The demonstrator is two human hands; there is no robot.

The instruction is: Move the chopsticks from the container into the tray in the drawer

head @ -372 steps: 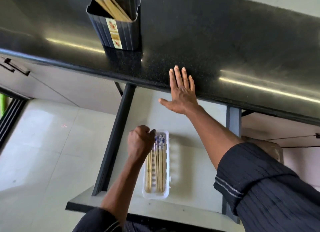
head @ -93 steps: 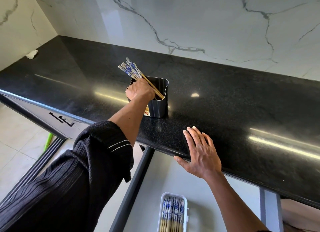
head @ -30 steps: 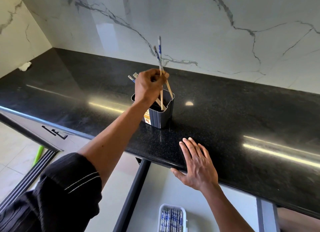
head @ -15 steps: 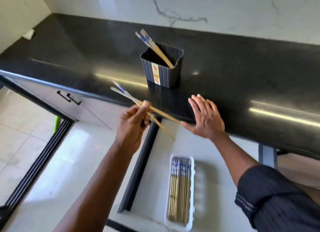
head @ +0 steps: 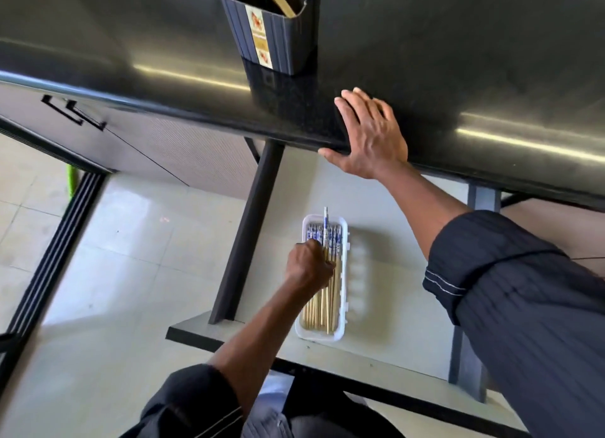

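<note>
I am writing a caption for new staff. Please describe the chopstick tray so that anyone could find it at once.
Under the black countertop an open drawer shows a pale floor. Near its left side, under the left hand, lies the tray. Unlike the dark upright container above, it is white, flat and full of chopsticks.

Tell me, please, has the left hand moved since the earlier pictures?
Yes: the left hand went from the countertop edge down onto the tray, gripping chopsticks.
</note>
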